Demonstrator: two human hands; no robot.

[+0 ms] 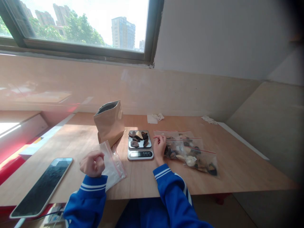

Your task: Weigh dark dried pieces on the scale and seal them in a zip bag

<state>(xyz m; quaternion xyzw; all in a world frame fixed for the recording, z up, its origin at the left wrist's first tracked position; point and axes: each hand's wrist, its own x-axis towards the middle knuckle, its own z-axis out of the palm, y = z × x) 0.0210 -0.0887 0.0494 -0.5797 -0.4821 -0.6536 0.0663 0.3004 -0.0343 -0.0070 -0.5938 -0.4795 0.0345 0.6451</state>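
My left hand (91, 163) is curled into a loose fist above the table, beside flat clear zip bags (111, 166); nothing shows in it. My right hand (159, 146) is just right of a kitchen scale (140, 155), fingers loosely bent and partly apart, with no object visible in them. On the scale's steel plate lie several dark brown and tan curved pieces (139, 136), like shell or dried husk. I cannot read the display. Filled clear zip bags (201, 152) with similar dark and pale pieces overlap to the right of my right hand.
An upright, open brown paper pouch (110, 122) stands behind the empty bags. A phone (44, 186) with a cable lies at the left front edge. Crumpled white tissue (156, 118) is by the wall, with more tissue (209, 120) farther right. A window (83, 28) is above.
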